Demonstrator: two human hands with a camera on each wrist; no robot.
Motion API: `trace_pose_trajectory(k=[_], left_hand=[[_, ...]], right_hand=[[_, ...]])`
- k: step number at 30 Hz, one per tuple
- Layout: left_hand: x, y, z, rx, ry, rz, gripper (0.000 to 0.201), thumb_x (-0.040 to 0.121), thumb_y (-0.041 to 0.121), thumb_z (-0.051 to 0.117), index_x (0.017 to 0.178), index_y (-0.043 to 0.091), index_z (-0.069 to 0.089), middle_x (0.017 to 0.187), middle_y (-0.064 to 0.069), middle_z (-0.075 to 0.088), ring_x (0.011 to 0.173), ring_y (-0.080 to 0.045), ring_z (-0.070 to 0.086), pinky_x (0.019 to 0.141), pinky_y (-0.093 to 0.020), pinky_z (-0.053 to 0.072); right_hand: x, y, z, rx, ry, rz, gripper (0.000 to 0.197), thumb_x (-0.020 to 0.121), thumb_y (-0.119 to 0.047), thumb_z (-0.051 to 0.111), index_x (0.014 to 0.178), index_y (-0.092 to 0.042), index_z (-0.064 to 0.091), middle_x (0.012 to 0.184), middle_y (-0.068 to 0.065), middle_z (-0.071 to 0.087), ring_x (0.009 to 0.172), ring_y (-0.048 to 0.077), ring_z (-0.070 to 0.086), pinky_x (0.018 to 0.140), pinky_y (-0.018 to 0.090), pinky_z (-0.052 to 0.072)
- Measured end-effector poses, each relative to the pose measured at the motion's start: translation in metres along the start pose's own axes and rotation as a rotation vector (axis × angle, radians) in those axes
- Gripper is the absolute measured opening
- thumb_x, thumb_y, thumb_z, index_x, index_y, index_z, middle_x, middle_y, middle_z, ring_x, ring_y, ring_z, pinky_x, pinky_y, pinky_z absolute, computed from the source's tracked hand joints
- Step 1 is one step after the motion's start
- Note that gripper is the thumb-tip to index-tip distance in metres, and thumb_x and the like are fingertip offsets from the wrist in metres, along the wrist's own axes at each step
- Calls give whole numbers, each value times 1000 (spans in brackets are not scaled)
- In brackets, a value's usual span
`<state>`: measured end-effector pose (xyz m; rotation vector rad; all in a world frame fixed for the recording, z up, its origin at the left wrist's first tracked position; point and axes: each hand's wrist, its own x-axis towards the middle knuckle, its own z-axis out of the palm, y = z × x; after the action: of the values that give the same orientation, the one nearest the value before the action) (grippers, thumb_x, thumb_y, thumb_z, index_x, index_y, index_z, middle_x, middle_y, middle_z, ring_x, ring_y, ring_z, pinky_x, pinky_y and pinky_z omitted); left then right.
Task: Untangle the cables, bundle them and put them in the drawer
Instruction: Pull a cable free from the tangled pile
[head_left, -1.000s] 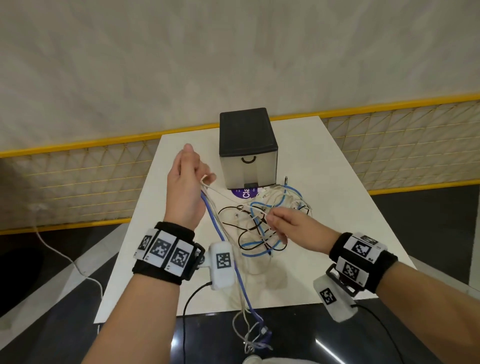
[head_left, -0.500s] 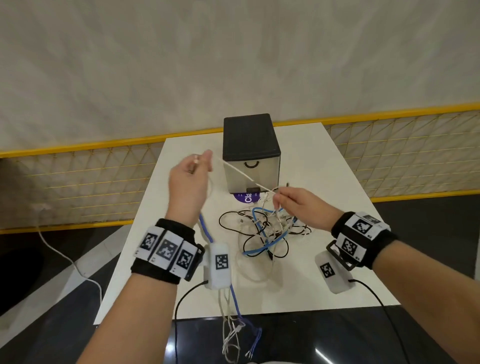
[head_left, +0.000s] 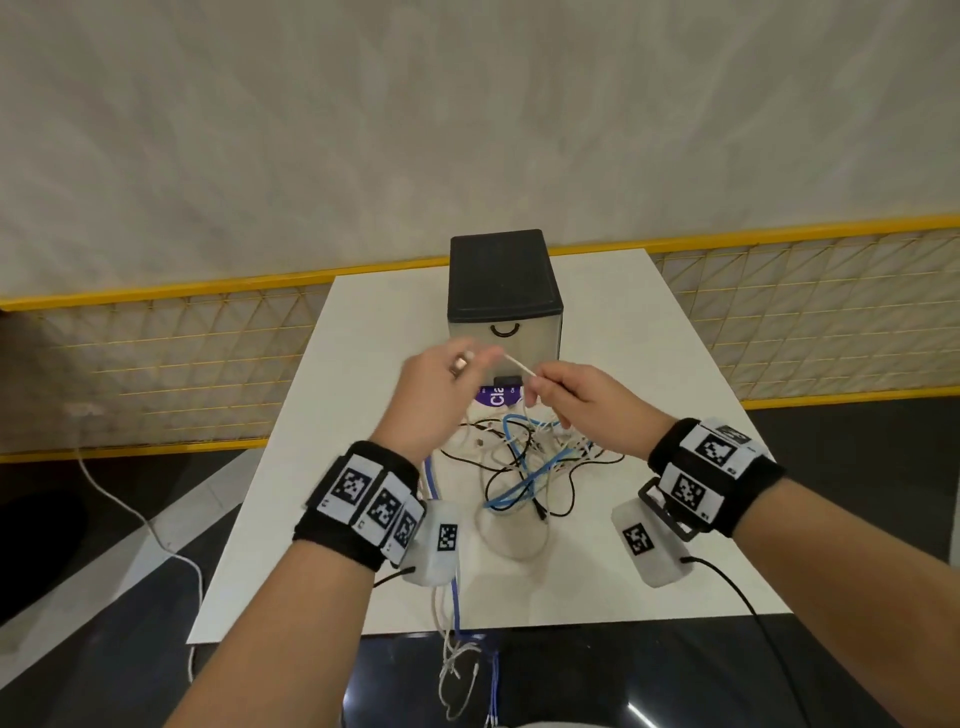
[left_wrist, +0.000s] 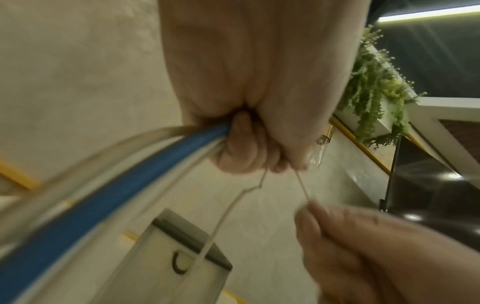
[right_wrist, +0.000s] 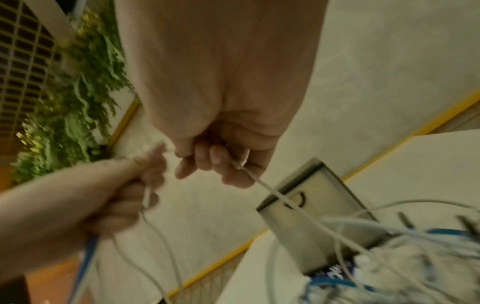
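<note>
A tangle of black, blue and white cables (head_left: 524, 467) lies on the white table (head_left: 649, 364) in front of a small drawer box (head_left: 504, 306) with a black top and a closed translucent drawer. My left hand (head_left: 441, 384) is raised over the table and grips a bundle of blue and white cables (left_wrist: 103, 197) that trails down past the table's near edge. My right hand (head_left: 582, 400) pinches a thin white cable (head_left: 519, 366) stretched taut between both hands. In the right wrist view that cable (right_wrist: 272, 191) runs from my fingers down into the tangle.
A purple label (head_left: 497, 397) lies under the drawer box's front. A yellow-framed mesh fence (head_left: 156, 353) runs behind the table. Dark floor surrounds it, with a white cord (head_left: 130, 514) on the left. Green plants (left_wrist: 374, 86) hang nearby.
My right hand has risen from the tangle and moved toward the left hand, pulling the thin white cable up. The left hand has shifted right and the gap between the hands has closed.
</note>
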<state>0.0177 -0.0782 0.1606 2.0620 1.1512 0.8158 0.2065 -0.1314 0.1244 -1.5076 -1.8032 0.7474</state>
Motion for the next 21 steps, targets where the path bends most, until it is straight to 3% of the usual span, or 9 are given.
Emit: trace_pose_trajectory(k=[1, 3, 5, 8, 11, 13, 15, 18, 21], left_hand=[[3, -4, -8, -20, 132, -19, 26, 99, 37, 55, 77, 23, 58, 57, 6, 43, 48, -7, 35, 45, -14, 30], [11, -16, -26, -61, 354, -65, 32, 99, 38, 55, 79, 14, 58, 56, 5, 42, 49, -12, 36, 50, -23, 33], [14, -30, -35, 15, 424, -107, 27, 98, 36, 57, 90, 12, 65, 57, 7, 45, 51, -12, 41, 57, -28, 34], [5, -24, -26, 175, 359, -34, 31, 99, 30, 58, 129, 27, 57, 59, 10, 48, 53, -5, 47, 56, -28, 36], [-2, -7, -1, 210, 28, 44, 48, 99, 36, 55, 145, 40, 42, 64, 3, 56, 56, -7, 51, 58, -23, 44], [-1, -2, 16, 200, -175, -3, 35, 99, 41, 54, 133, 33, 57, 80, -2, 66, 70, -14, 59, 70, -29, 50], [2, -1, 23, 156, -205, -21, 26, 99, 42, 53, 102, 21, 68, 79, -1, 66, 70, -15, 58, 67, -29, 47], [9, 0, 11, 15, 62, -16, 18, 101, 34, 53, 88, 23, 59, 67, 5, 53, 51, -2, 45, 50, -15, 35], [22, -10, -19, -52, 393, -40, 28, 101, 35, 52, 82, 14, 56, 59, 4, 43, 49, -7, 37, 50, -24, 32]], right_hand=[[-4, 12, 2, -2, -20, 23, 28, 101, -24, 40, 83, -24, 60, 73, -3, 53, 62, 7, 47, 62, 33, 44], [-13, 31, 6, -27, -47, 62, 30, 102, -16, 38, 81, -20, 59, 75, -9, 51, 65, -2, 49, 64, 20, 40], [-19, 36, 6, -62, -44, 83, 29, 102, -12, 38, 82, -14, 59, 73, -13, 49, 68, -9, 50, 65, 10, 34], [-13, 32, 4, -83, -14, 60, 28, 101, -11, 40, 85, -10, 62, 68, -14, 48, 65, -10, 49, 63, 7, 35], [2, 22, 3, -124, -1, -7, 26, 101, -22, 43, 82, -22, 61, 64, -11, 49, 59, 4, 45, 61, 20, 37], [8, 10, 2, -117, -4, -63, 24, 101, -22, 43, 84, -23, 60, 67, -10, 52, 62, 3, 47, 62, 18, 38], [12, 1, -3, -81, 15, -102, 22, 101, -18, 42, 88, -18, 60, 72, -11, 55, 69, -2, 51, 64, 10, 37], [11, 12, -6, -46, 36, -31, 26, 102, -20, 39, 91, -13, 61, 67, -11, 50, 60, 1, 47, 59, 13, 37], [2, 49, -2, -101, 0, 78, 28, 103, -23, 35, 85, -20, 57, 67, 0, 45, 56, 10, 39, 57, 24, 35]])
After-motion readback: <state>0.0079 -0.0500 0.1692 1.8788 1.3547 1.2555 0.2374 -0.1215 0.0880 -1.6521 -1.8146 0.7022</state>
